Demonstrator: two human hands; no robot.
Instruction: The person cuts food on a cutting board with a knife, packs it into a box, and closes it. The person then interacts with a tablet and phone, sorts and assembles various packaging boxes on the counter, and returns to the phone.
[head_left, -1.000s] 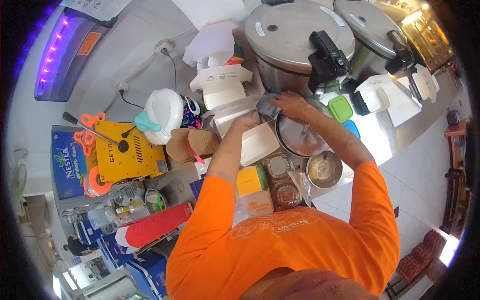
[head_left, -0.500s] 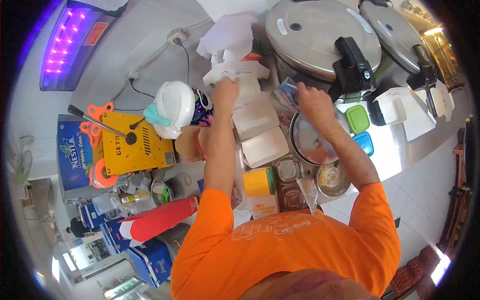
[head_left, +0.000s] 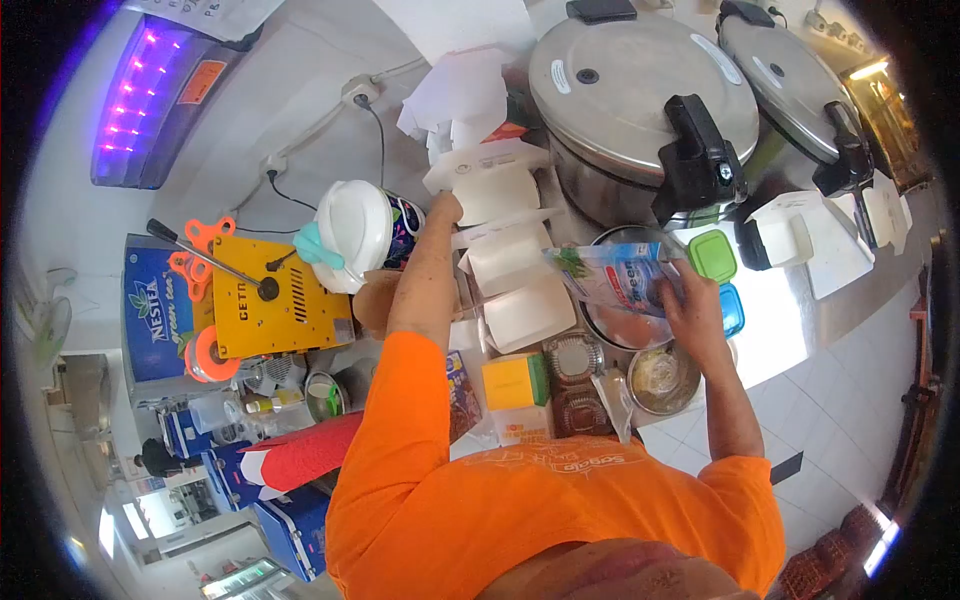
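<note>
A clear plastic pouch (head_left: 620, 275) with blue, green and red print is gripped at its right end by my right hand (head_left: 688, 298). The pouch hangs tilted over a round metal pan (head_left: 640, 342). My left hand (head_left: 446, 208) is at the left edge of an open white paper food box (head_left: 490, 192); its fingers are mostly hidden. Two more open boxes, one in the middle (head_left: 505, 258) and one nearer me (head_left: 530, 314), make a row with it. Behind them stand folded white cartons (head_left: 455, 100).
Two large steel cookers (head_left: 640, 90) fill the back right. A yellow sealing machine (head_left: 275, 300) and a white-lidded tub (head_left: 355, 225) stand left. Green (head_left: 712, 257) and blue (head_left: 732, 309) containers, a steel bowl (head_left: 663, 380) and a yellow-green box (head_left: 515, 380) are near.
My right hand has moved toward me and right, and the pouch now lies stretched out over the pan. My left hand has shifted down beside the far box, which now sits open.
</note>
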